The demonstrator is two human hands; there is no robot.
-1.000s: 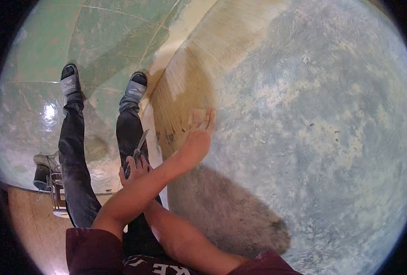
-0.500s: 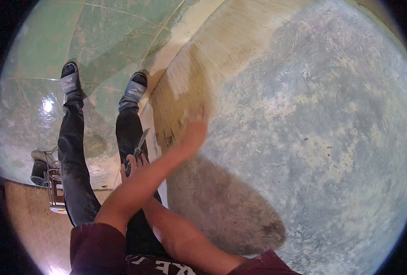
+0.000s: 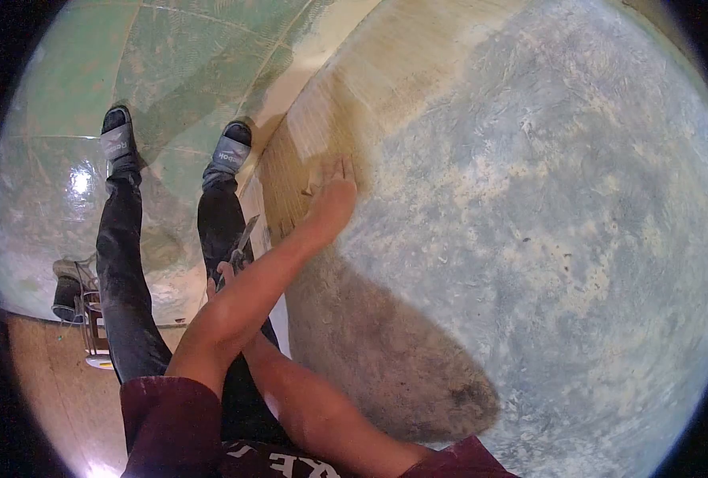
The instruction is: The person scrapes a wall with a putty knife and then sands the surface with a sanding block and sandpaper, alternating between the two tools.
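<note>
At the far left a stool (image 3: pixel 79 307) with a metal frame stands on the glossy green floor (image 3: pixel 59 95), beside the person's legs in dark trousers (image 3: pixel 123 271). The two feet wear grey sandals (image 3: pixel 228 155) and rest on the green tiles at the far end of the legs. Between the legs and the wall, the right hand (image 3: pixel 230 275) is low and near the right thigh; its arm passes under the other forearm, so the hand is partly hidden. This hand is closed around the handle of a scraper (image 3: pixel 242 239), whose thin metal blade points away toward the sandals and does not touch the wall. To the right of it, the left hand (image 3: pixel 332 203) reaches across the body and lies flat against the wall (image 3: pixel 545 223), with the fingers stretched out and close together. Under these fingers there seems to be a small pale piece, perhaps sandpaper (image 3: pixel 330 177), but it is too blurred to be sure. The hand sits exactly at the border between the bare yellowish strip of the wall on the left and the patchy blue-grey paint on the right. The person's shadow falls on the wall near the bottom.
</note>
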